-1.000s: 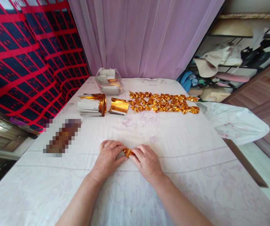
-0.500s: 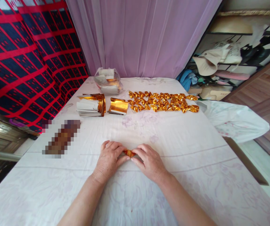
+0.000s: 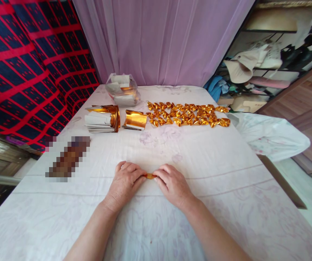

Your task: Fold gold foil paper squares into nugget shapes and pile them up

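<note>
A small gold foil paper piece (image 3: 150, 176) is pinched between my two hands, just above the middle of the tablecloth. My left hand (image 3: 127, 179) has its fingers closed on the left end, and my right hand (image 3: 171, 183) is closed on the right end. Only the folded middle of the foil shows; both ends are hidden by fingers. Several gold foil twists (image 3: 188, 115) lie in rows further back. Left of them are a small stack of gold foil sheets (image 3: 135, 119) and a larger fanned stack of foil-and-white paper (image 3: 101, 120).
A clear plastic bag of papers (image 3: 122, 90) stands at the back left of the table. A blurred-out object (image 3: 70, 157) lies at the left edge. Beyond the right edge are a white cloth bundle (image 3: 275, 134) and shelves holding a cap (image 3: 240, 67). A purple curtain (image 3: 164, 40) hangs behind.
The foil piece now looks narrower and flatter between my fingers. My thumbs have shifted under it, while both hands stay in nearly the same place. The view has tilted slightly.
</note>
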